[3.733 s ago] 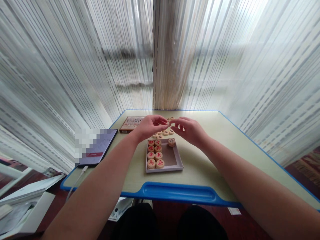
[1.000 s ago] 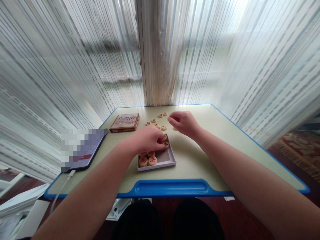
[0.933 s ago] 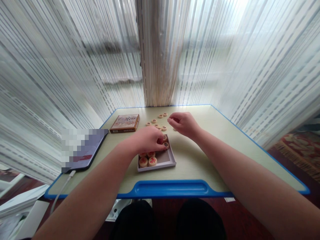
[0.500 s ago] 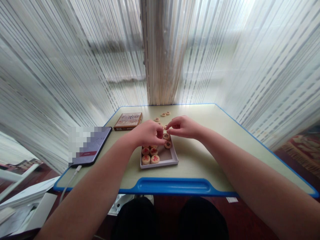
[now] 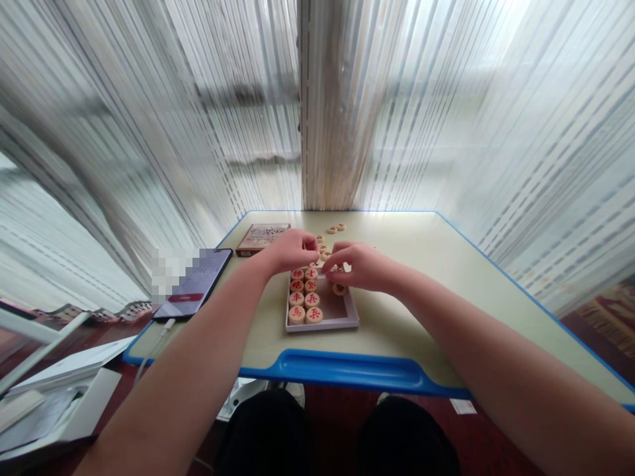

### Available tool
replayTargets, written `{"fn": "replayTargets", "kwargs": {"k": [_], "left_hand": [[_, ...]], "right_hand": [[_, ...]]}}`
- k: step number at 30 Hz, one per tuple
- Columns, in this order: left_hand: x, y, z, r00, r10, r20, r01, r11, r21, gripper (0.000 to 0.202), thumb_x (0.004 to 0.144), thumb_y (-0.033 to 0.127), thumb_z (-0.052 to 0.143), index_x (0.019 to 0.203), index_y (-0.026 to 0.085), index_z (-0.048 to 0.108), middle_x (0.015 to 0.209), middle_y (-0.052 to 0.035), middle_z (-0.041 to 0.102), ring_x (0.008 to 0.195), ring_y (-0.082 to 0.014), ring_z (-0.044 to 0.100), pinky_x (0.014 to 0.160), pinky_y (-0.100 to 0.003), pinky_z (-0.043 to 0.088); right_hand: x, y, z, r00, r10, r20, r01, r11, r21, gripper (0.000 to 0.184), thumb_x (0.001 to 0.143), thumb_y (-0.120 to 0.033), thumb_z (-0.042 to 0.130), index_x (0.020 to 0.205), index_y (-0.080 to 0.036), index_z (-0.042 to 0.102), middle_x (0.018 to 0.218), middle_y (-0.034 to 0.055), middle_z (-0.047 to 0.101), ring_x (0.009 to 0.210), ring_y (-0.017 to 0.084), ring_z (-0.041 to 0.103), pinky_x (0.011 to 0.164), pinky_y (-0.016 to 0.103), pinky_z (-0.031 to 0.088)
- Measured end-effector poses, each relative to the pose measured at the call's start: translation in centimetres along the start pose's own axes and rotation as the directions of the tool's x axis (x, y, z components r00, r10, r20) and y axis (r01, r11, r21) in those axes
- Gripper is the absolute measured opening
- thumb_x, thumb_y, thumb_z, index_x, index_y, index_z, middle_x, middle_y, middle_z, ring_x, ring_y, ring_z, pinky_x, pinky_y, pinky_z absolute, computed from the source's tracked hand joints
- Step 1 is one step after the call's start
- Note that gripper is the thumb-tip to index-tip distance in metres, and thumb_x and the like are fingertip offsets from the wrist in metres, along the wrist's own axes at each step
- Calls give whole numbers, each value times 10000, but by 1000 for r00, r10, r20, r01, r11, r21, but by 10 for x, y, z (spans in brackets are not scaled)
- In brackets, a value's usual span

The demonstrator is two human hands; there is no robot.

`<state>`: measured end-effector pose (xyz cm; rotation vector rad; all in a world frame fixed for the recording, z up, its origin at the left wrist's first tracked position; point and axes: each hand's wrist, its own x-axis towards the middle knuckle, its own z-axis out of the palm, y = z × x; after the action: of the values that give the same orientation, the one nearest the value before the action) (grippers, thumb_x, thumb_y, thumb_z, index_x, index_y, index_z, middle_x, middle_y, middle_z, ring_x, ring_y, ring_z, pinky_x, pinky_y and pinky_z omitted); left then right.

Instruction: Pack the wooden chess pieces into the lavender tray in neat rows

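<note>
A shallow white box tray (image 5: 325, 326) holds two columns of round wooden xiangqi pieces with red characters (image 5: 311, 300) on its left side. In its right part lies a piece with a black character (image 5: 339, 289), with another partly hidden behind it. My left hand (image 5: 292, 250) is closed in a pinch just beyond the tray's far left edge, close to loose pieces; anything between its fingertips is hidden. Over the tray's far right part, my right hand (image 5: 360, 264) has its fingers curled and closed near the black pieces. What they grip cannot be made out.
Several loose pieces (image 5: 332, 230) lie on the far part of the blue-edged table (image 5: 436, 297). A printed flat box (image 5: 255, 238) sits at the back left. Nearer left, a tablet or phone (image 5: 198, 284) has a white cable (image 5: 166, 327) plugged in. Striped curtains (image 5: 327, 132) hang behind.
My left hand has drawn back from over the tray, uncovering the red pieces. My right hand has come nearer, over the tray's far right part. The view has shifted slightly.
</note>
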<state>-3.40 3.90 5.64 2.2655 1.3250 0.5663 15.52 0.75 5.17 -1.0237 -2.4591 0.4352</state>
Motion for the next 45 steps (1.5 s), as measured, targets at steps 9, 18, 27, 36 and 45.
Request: {"fn": "replayTargets", "kwargs": {"k": [9,18,27,36,45], "left_hand": [[13,-15,10,978,46,-203,-9,984,176,161,646,274,526,622,150,627,597,-8,605,590,-135,513,578,-258,369],[11,-11,12,978,75,-194,-37,980,195,157,671,273,557,629,150,645,594,-13,620,578,-131,518,553,-251,354],[11,-12,13,974,101,-201,-64,980,187,160,670,287,559,618,157,637,616,-13,638,594,-134,536,552,-246,357],[11,-13,12,976,89,-199,-56,984,170,181,660,295,535,625,152,640,577,-8,603,568,-134,517,540,-256,350],[13,-15,14,978,87,-190,-55,984,168,182,655,303,536,624,153,634,612,-16,622,603,-143,527,572,-265,368]], "right_hand": [[4,-3,17,976,-214,36,217,968,-125,164,754,-152,674,849,-245,769,853,52,630,847,182,539,771,318,444],[7,2,23,981,-195,-10,195,980,-36,60,734,-199,709,771,-219,752,950,60,668,899,191,594,802,316,471],[8,4,24,983,-182,-21,181,983,-29,94,716,-159,698,775,-212,749,917,58,669,860,180,594,770,299,475],[7,0,20,989,-145,-21,144,987,-65,137,707,-118,684,808,-196,735,831,45,646,803,165,571,739,280,454],[8,5,21,993,-119,-15,113,972,-205,188,736,-125,658,878,-211,747,889,69,658,839,205,509,745,318,422]]}}
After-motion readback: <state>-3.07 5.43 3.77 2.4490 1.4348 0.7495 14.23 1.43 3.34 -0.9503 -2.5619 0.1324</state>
